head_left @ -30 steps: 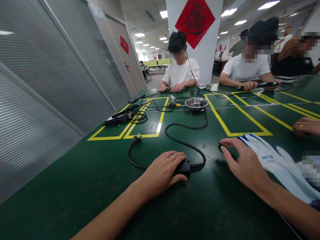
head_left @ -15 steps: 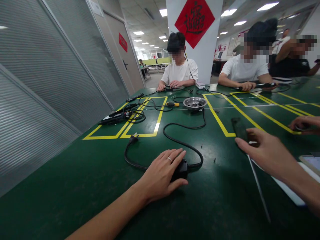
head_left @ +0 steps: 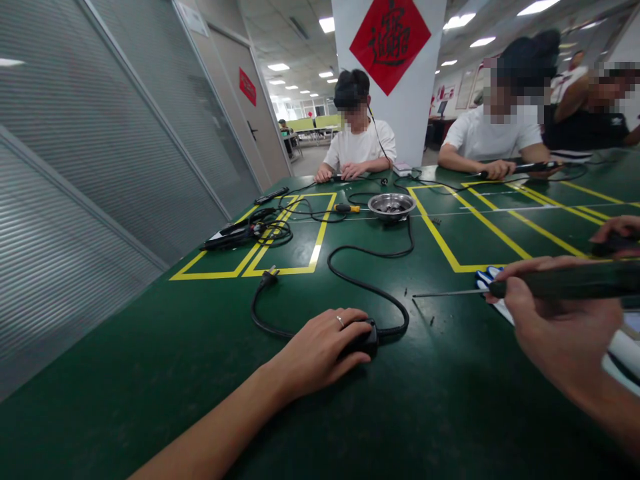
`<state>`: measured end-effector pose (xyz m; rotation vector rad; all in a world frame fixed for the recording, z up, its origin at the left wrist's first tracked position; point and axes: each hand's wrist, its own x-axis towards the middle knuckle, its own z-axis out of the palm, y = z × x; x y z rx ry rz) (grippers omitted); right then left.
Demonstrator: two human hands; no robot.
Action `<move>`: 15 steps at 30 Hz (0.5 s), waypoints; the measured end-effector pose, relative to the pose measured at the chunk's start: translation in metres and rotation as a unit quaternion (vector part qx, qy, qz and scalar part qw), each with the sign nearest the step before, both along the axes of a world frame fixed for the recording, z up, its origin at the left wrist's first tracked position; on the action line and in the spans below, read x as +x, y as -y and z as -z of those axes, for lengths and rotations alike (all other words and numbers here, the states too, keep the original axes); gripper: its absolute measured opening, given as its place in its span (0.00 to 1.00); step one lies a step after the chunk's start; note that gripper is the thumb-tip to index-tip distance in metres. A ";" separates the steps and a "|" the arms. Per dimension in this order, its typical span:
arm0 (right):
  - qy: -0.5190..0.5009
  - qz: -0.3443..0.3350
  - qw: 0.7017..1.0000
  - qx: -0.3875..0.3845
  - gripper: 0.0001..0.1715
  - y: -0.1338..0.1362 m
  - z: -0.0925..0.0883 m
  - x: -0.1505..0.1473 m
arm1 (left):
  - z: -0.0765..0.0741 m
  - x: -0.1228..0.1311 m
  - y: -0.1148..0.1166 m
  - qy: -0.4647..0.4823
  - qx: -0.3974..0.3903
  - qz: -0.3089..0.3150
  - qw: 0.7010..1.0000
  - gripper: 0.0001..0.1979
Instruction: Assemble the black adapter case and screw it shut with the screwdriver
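Note:
My left hand lies over a black power adapter on the table, its fingers curled around the box and covering most of it. One cord leads from the adapter to a two-pin plug; a thicker black cord runs away toward the bowl. At the right, my right hand grips a screwdriver by its dark handle. The thin shaft points left, and its tip is near a few small dark screws on the table. A blue-and-white item is partly hidden behind this hand.
A metal bowl with small parts stands ahead, beside a yellow-and-black screwdriver. Black tools with coiled cords lie at the left, within yellow tape lines. Co-workers sit across the table; another person's hand shows at the right edge.
The screwdriver has turned from shaft toward me to shaft pointing left. My right hand has moved slightly right and nearer. My left fingers have curled more closely over the adapter.

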<state>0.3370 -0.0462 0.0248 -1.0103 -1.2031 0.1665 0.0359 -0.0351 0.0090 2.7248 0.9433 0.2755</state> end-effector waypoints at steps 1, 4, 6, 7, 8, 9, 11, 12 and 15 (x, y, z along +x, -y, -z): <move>-0.002 -0.006 1.000 -0.009 0.21 0.000 0.003 -0.001 | 0.000 0.000 0.000 0.002 0.000 0.000 1.000 0.19; -0.007 -0.017 0.999 -0.027 0.20 0.000 0.008 -0.005 | 0.000 -0.001 0.000 0.008 0.000 0.001 1.000 0.18; -0.009 -0.014 1.000 -0.024 0.20 0.000 0.008 -0.006 | 0.001 -0.002 0.000 0.013 0.004 0.001 1.000 0.18; -0.010 -0.008 1.000 -0.018 0.20 0.001 0.008 -0.006 | 0.001 -0.002 0.000 0.015 0.006 0.001 1.000 0.18; -0.010 -0.001 1.000 -0.010 0.19 0.001 0.007 -0.007 | 0.001 -0.002 0.000 0.019 0.008 0.001 1.000 0.18; -0.009 0.007 1.000 -0.002 0.19 0.002 0.005 -0.007 | 0.001 -0.002 0.000 0.024 0.010 0.001 1.000 0.18; -0.008 0.020 1.000 0.010 0.19 0.004 0.002 -0.009 | 0.001 -0.003 0.000 0.034 0.014 0.002 0.999 0.17; -0.008 0.024 1.000 0.014 0.18 0.005 0.000 -0.011 | 0.001 -0.004 0.000 0.039 0.016 0.003 0.999 0.17; -0.022 0.035 0.999 0.011 0.16 0.012 -0.004 -0.017 | 0.001 -0.005 0.000 0.048 0.018 0.002 0.999 0.16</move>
